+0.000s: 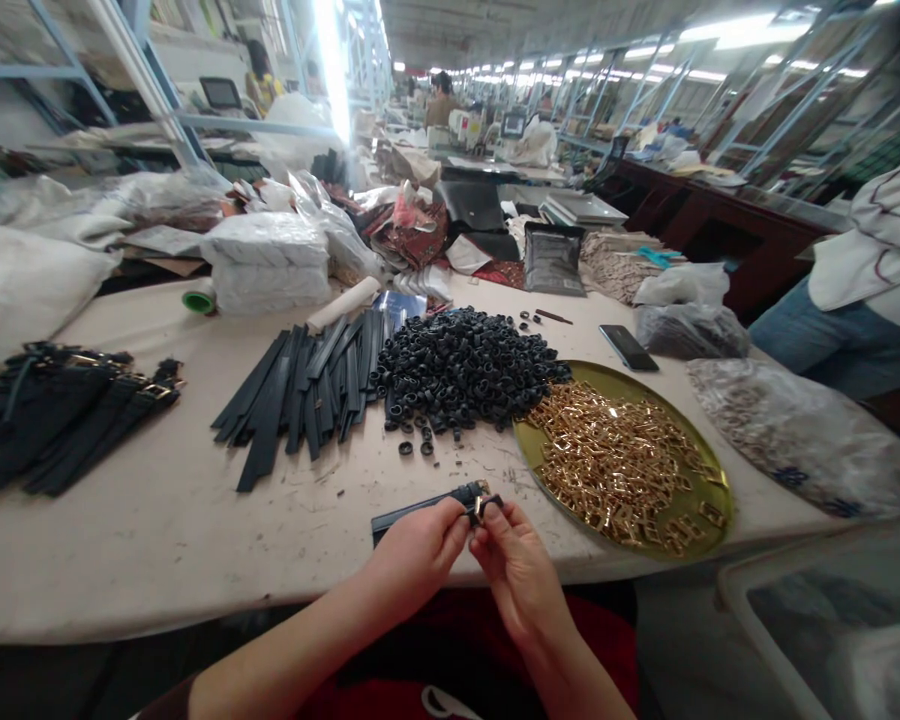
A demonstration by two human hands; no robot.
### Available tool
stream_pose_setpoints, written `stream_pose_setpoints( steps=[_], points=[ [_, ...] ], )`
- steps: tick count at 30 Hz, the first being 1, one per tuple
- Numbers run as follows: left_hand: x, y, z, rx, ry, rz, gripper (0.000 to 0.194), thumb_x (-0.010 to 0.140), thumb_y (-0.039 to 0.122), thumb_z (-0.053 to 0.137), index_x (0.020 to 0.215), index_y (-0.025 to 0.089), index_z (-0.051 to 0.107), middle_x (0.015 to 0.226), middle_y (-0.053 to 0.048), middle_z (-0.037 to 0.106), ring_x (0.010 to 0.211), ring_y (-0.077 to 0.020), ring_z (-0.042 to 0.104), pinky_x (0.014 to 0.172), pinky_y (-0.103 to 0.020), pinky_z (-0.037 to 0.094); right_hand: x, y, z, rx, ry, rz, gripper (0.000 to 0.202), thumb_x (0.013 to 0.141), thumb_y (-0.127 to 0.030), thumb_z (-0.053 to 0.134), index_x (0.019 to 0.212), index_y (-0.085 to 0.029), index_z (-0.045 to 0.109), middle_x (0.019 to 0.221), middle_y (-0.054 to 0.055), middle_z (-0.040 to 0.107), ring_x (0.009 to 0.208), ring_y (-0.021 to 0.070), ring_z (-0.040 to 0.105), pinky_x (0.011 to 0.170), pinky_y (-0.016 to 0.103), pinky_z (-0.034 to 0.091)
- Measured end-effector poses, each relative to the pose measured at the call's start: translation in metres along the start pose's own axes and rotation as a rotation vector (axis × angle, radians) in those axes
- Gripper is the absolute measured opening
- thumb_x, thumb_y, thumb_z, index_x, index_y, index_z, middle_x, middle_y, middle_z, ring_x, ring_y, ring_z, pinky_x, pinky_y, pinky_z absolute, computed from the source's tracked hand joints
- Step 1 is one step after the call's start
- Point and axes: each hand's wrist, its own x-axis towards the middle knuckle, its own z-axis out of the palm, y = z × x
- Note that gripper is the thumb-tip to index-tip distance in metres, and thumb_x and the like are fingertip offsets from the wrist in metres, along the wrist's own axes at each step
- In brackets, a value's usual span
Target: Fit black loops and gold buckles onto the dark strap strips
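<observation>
Left hand (412,555): fingers pinched narrow on thin black strap (466,512). Right hand (521,570): fingers pinched on small shiny gold metal buckle (479,508). Buckle between fingertips, strap's long way side to side. Both hands left of round gold metal tray (531,462), right hand nearer it. Bumpy heap of round black loops (469,365) touches tray's far left edge; long flat black strips (307,380) farther left of tray. Pointy gold bits (615,460) inside tray.
</observation>
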Motion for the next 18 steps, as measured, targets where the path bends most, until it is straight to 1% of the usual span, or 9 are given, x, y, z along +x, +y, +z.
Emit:
stream_pose_setpoints(
  steps=[2,5,7,9,12,15,18],
  points=[
    [-0.002,0.001,-0.001,-0.077,-0.025,-0.027,0.02,0.085,0.029,0.034,0.082,0.019,0.051,0.077,-0.001,0.059,0.069,-0.0144,0.051,0.06,-0.023,0.034,-0.001,0.008,-0.002,-0.099,-0.026,-0.055,0.026,0.06,-0.029,0.074,0.073,-0.018,0.055,0.065,-0.006,0.059,0.052,0.002,0.049,0.05,0.012,0.044],
    [-0.003,0.001,-0.002,-0.257,-0.096,-0.084,0.016,0.081,0.028,0.039,0.081,0.018,0.051,0.069,0.002,0.056,0.064,-0.0118,0.049,0.058,-0.021,0.034,-0.002,0.017,-0.007,-0.251,-0.004,-0.199,0.024,0.066,-0.034,0.069,0.067,-0.017,0.05,0.057,-0.007,0.052,0.051,0.0033,0.044,0.051,0.015,0.04],
    [-0.003,0.0,-0.002,-0.372,-0.122,-0.116,0.021,0.081,0.034,0.039,0.077,0.017,0.05,0.062,0.004,0.051,0.056,-0.0097,0.044,0.053,-0.02,0.033,-0.003,0.019,-0.011,-0.335,-0.013,-0.255,0.025,0.071,-0.036,0.064,0.066,-0.018,0.048,0.055,-0.007,0.048,0.052,0.0047,0.044,0.052,0.017,0.039],
    [-0.002,-0.001,-0.001,-0.456,-0.13,-0.129,0.026,0.082,0.038,0.038,0.074,0.016,0.049,0.058,0.005,0.046,0.051,-0.008,0.04,0.049,-0.019,0.032,-0.005,0.019,-0.013,-0.415,-0.051,-0.263,0.022,0.074,-0.037,0.06,0.069,-0.018,0.049,0.057,-0.007,0.049,0.054,0.0058,0.045,0.054,0.019,0.04],
    [0.0,-0.003,0.001,-0.526,-0.154,-0.146,0.025,0.081,0.037,0.038,0.072,0.016,0.048,0.054,0.006,0.043,0.046,-0.0066,0.036,0.046,-0.019,0.029,-0.008,0.014,-0.012,-0.44,-0.101,-0.207,0.017,0.077,-0.036,0.057,0.078,-0.019,0.053,0.063,-0.005,0.053,0.056,0.0065,0.047,0.056,0.02,0.04],
    [0.001,-0.003,0.002,-0.586,-0.18,-0.191,0.021,0.079,0.036,0.039,0.072,0.017,0.045,0.05,0.008,0.041,0.041,-0.0061,0.032,0.042,-0.019,0.026,-0.007,0.009,-0.008,-0.312,-0.148,-0.079,0.017,0.077,-0.033,0.056,0.082,-0.018,0.054,0.068,-0.003,0.055,0.057,0.0065,0.047,0.054,0.019,0.04],
    [0.002,-0.005,0.004,-0.605,-0.149,-0.23,0.018,0.077,0.034,0.04,0.07,0.018,0.043,0.05,0.007,0.043,0.041,-0.0062,0.032,0.041,-0.019,0.025,-0.005,0.008,-0.005,-0.195,-0.188,0.021,0.015,0.076,-0.03,0.056,0.083,-0.017,0.055,0.071,-0.002,0.056,0.056,0.006,0.046,0.053,0.019,0.041]
  ],
)
